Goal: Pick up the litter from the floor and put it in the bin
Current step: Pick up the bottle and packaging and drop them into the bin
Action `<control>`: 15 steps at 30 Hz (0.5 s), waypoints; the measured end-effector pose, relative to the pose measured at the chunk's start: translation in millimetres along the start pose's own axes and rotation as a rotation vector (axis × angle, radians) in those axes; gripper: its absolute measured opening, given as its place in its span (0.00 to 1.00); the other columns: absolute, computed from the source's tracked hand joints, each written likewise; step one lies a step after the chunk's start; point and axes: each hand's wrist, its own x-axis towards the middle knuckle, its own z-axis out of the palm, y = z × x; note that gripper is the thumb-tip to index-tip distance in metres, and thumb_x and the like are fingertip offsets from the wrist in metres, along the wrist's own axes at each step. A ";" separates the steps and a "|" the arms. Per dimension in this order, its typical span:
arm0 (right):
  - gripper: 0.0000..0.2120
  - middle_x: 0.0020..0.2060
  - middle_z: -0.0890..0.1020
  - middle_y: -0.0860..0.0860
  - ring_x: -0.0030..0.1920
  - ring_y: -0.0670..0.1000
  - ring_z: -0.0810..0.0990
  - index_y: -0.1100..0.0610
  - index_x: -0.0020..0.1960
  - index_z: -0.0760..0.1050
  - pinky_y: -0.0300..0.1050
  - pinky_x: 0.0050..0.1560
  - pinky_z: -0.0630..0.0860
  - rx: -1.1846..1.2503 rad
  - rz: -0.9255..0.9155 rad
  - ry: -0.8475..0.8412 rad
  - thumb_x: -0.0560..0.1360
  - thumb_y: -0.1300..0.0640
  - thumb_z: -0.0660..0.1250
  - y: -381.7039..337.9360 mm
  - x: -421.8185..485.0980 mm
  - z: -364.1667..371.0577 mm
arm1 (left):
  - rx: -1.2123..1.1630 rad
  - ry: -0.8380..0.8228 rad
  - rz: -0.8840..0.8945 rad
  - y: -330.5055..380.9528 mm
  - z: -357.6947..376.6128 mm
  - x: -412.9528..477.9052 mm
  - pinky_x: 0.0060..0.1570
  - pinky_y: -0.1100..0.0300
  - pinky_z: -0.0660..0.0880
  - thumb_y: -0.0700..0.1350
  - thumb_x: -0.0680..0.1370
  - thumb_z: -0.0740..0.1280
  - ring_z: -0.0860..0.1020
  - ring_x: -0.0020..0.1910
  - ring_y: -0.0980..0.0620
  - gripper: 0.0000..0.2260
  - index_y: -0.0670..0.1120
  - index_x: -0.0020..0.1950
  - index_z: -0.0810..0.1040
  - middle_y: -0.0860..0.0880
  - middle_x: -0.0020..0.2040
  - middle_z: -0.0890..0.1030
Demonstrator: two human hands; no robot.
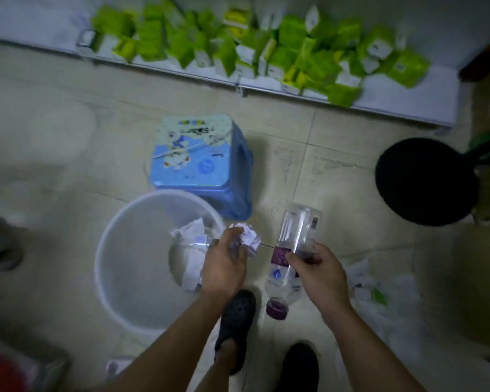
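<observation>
My left hand (pixel 224 264) grips a crumpled ball of white paper (pixel 248 234) just beside the right rim of the white round bin (pixel 111 250). Inside the bin lie crumpled paper (pixel 191 232) and a clear plastic bottle (pixel 186 256). My right hand (pixel 320 274) holds an empty clear plastic bottle (pixel 294 239) with a purple label and purple cap, cap pointing down toward me, right of the bin above the floor. More white litter (pixel 379 295) lies on the floor to the right.
A blue plastic stool (pixel 201 162) stands right behind the bin. A black round stool (pixel 425 179) is at the right. Green and white packets (pixel 252 46) cover a white ledge along the far wall. My feet in dark clogs (pixel 235 323) stand below the hands.
</observation>
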 end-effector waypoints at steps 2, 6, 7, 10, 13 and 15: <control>0.16 0.40 0.84 0.42 0.41 0.42 0.82 0.47 0.50 0.77 0.38 0.39 0.74 0.007 -0.043 -0.062 0.64 0.47 0.74 -28.7 -18.1 21.2 | -0.022 0.065 -0.045 -9.4 -39.6 -11.3 0.46 0.52 0.77 0.43 0.77 0.64 0.79 0.41 0.45 0.12 0.53 0.59 0.75 0.45 0.43 0.81; 0.17 0.41 0.84 0.43 0.40 0.41 0.82 0.50 0.52 0.77 0.38 0.40 0.77 -0.055 -0.037 -0.200 0.65 0.47 0.74 -56.1 -44.9 82.8 | 0.085 0.122 -0.137 -55.7 -103.4 -20.6 0.45 0.58 0.74 0.46 0.79 0.61 0.80 0.42 0.46 0.13 0.53 0.63 0.73 0.44 0.49 0.81; 0.16 0.39 0.83 0.42 0.39 0.40 0.82 0.50 0.50 0.77 0.35 0.36 0.75 -0.076 -0.039 -0.214 0.65 0.47 0.74 -57.6 -48.4 101.6 | 0.106 0.135 -0.154 -71.2 -116.0 -18.7 0.44 0.58 0.74 0.46 0.79 0.61 0.80 0.42 0.45 0.13 0.53 0.64 0.73 0.42 0.50 0.81; 0.15 0.38 0.81 0.43 0.41 0.48 0.82 0.50 0.46 0.74 0.37 0.36 0.74 -0.181 -0.035 -0.207 0.65 0.47 0.75 -57.0 -53.6 161.8 | 0.124 0.107 -0.193 -119.7 -144.8 -6.5 0.42 0.60 0.71 0.46 0.80 0.61 0.79 0.41 0.46 0.16 0.51 0.68 0.71 0.41 0.49 0.83; 0.20 0.43 0.81 0.48 0.38 0.49 0.79 0.53 0.53 0.74 0.36 0.33 0.74 -0.242 0.048 -0.150 0.66 0.47 0.74 -46.3 -54.3 205.1 | 0.128 0.016 -0.249 -159.0 -157.3 -0.1 0.47 0.60 0.70 0.44 0.78 0.63 0.79 0.48 0.44 0.21 0.50 0.72 0.67 0.39 0.56 0.81; 0.21 0.42 0.79 0.49 0.32 0.45 0.74 0.55 0.55 0.72 0.29 0.22 0.66 -0.265 0.103 -0.106 0.68 0.48 0.74 -40.0 -50.9 224.4 | 0.138 -0.076 -0.284 -180.1 -162.7 7.2 0.53 0.57 0.71 0.45 0.78 0.64 0.78 0.57 0.41 0.24 0.50 0.74 0.64 0.39 0.62 0.78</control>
